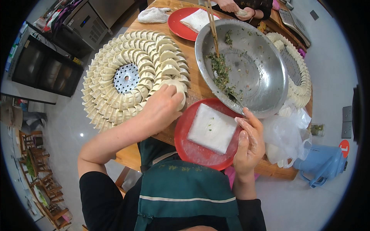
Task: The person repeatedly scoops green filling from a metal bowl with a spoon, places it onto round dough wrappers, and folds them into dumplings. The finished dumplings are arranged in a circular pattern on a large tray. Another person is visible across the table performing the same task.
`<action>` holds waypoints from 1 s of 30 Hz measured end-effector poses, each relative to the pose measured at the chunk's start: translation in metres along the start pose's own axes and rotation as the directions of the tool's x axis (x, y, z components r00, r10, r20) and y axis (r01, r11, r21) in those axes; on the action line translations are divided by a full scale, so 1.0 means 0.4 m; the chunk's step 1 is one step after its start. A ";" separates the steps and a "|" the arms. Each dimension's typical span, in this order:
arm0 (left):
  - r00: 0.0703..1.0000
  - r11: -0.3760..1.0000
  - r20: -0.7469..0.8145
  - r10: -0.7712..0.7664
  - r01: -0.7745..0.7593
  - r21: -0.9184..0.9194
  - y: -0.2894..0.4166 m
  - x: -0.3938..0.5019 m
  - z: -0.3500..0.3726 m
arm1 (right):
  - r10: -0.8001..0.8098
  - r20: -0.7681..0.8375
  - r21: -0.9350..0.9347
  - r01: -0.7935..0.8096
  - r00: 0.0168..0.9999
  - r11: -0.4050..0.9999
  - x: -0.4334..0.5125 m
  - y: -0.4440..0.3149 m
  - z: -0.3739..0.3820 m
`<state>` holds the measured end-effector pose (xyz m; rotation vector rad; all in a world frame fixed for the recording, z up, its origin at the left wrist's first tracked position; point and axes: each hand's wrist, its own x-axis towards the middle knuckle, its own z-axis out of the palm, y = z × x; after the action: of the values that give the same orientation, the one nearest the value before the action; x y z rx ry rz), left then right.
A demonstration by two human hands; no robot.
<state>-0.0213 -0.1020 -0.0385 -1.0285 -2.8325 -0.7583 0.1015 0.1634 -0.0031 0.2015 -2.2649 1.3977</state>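
Observation:
My left hand (165, 104) is over the near right edge of a round perforated metal tray (126, 78). Its fingers are closed on a pale dumpling (177, 86), partly hidden by the hand. Rings of pleated dumplings (115, 98) cover the tray around its bare centre. My right hand (250, 141), floury at the fingers, is held open at the right rim of a red plate (185, 150), fingertips close to the bowl's rim. On that plate lies a white square pad (212, 128), perhaps folded cloth, with green specks on it.
A large steel bowl (260, 66) holds chopped green filling (220, 70) and chopsticks (213, 29). Behind it are a second red plate (176, 24), a white cloth (153, 15) and another person's hands (241, 10). At right are another dumpling tray (292, 63), a plastic bag (284, 130) and a blue jug (321, 161).

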 end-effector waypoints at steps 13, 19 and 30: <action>0.943 0.842 -0.106 -0.314 0.225 -0.491 0.021 0.000 -0.017 | 0.133 -0.106 0.082 -0.125 0.985 0.989 -0.030 0.022 -0.019; 0.950 0.930 0.018 0.311 -0.300 -0.215 0.188 -0.030 0.149 | 0.220 -0.134 0.048 -0.216 0.966 0.975 -0.002 0.043 -0.032; 0.901 -0.651 0.390 -0.188 0.183 -0.737 0.088 0.017 -0.016 | 0.030 0.115 -0.441 0.024 0.993 0.897 0.142 0.101 -0.051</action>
<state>-0.0060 -0.0775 -0.0164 0.2007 -0.9736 -3.6986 0.0435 0.2069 -0.0020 0.1324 -2.6112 0.8528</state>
